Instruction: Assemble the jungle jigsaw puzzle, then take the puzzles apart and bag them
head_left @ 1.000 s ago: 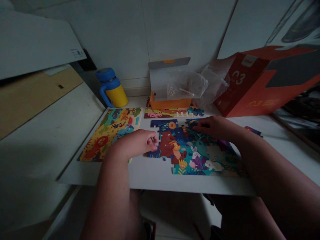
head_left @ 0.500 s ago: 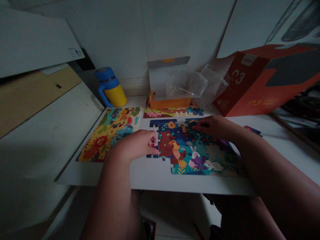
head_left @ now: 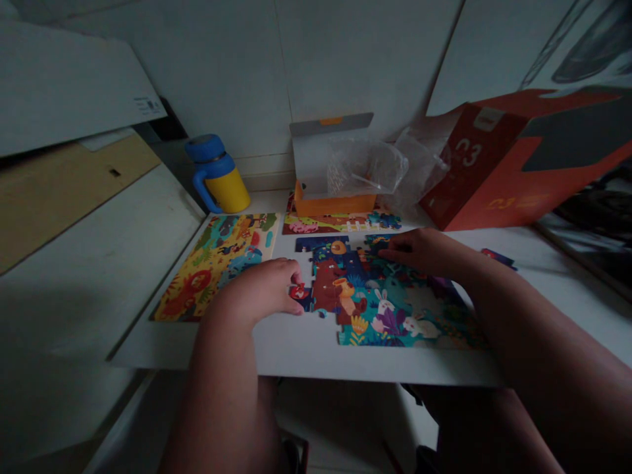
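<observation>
A partly assembled jigsaw puzzle (head_left: 353, 299) with a bear, rabbits and plants lies on the white table. At its left edge my left hand (head_left: 279, 286) has thumb and fingers closed around a dark blue puzzle piece (head_left: 299, 294) with a red figure. That piece lies against the bear section; whether it is interlocked I cannot tell. My right hand (head_left: 419, 250) rests on the upper middle of the puzzle, fingers curled together. What its fingertips hold, if anything, is hidden. The right forearm covers part of the puzzle's right side.
A finished yellow puzzle (head_left: 210, 270) lies on the left, another puzzle (head_left: 320, 224) at the back. Behind stand a blue-and-yellow flask (head_left: 227, 184), an open orange box (head_left: 336, 203), clear plastic bags (head_left: 419, 164) and a large orange-red box (head_left: 498, 171). A loose piece (head_left: 498, 258) lies right.
My left hand has shifted slightly left and its fingers have drawn back, so more of the red-figured puzzle piece shows. My right hand has hardly moved.
</observation>
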A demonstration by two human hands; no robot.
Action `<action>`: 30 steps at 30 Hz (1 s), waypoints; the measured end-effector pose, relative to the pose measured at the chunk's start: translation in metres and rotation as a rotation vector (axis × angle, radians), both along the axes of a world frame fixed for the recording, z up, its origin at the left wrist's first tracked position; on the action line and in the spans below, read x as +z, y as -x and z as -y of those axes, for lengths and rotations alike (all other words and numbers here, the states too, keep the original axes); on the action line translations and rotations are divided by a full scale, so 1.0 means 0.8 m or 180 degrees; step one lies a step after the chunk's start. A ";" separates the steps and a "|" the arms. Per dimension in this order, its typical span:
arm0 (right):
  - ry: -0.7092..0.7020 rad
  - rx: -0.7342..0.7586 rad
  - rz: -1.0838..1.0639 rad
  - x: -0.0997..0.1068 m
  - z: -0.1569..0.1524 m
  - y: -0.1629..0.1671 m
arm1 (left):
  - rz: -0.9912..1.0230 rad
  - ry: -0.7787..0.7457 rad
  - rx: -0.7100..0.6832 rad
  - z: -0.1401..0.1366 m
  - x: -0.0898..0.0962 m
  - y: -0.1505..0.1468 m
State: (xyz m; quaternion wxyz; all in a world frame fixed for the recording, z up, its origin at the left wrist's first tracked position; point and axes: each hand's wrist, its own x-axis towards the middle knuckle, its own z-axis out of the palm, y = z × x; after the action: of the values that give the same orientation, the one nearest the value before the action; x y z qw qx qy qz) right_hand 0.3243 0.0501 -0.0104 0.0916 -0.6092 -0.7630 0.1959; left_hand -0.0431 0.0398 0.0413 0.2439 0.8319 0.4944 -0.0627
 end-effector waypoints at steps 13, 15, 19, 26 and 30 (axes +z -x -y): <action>-0.0078 0.0107 0.0075 -0.001 -0.001 -0.001 | 0.0248 0.0158 -0.0083 -0.004 -0.004 0.006; -0.0114 0.0134 0.0086 -0.001 -0.001 -0.001 | 0.0253 0.0245 -0.0068 -0.002 -0.001 0.007; -0.0086 0.0080 0.0116 -0.001 -0.002 -0.001 | 0.0285 0.0312 -0.0088 -0.002 0.001 0.011; -0.0099 0.0055 0.0068 0.001 -0.001 0.002 | 0.0366 -0.0086 0.0230 -0.017 -0.016 0.017; -0.0100 0.0074 0.0087 0.002 -0.001 0.003 | 0.0383 -0.0397 0.0385 -0.022 -0.018 0.016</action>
State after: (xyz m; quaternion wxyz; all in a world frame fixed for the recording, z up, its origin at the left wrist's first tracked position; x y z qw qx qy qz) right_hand 0.3219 0.0505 -0.0091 0.0884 -0.6014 -0.7742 0.1766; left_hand -0.0557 0.0573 0.0272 0.2242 0.8164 0.5311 0.0331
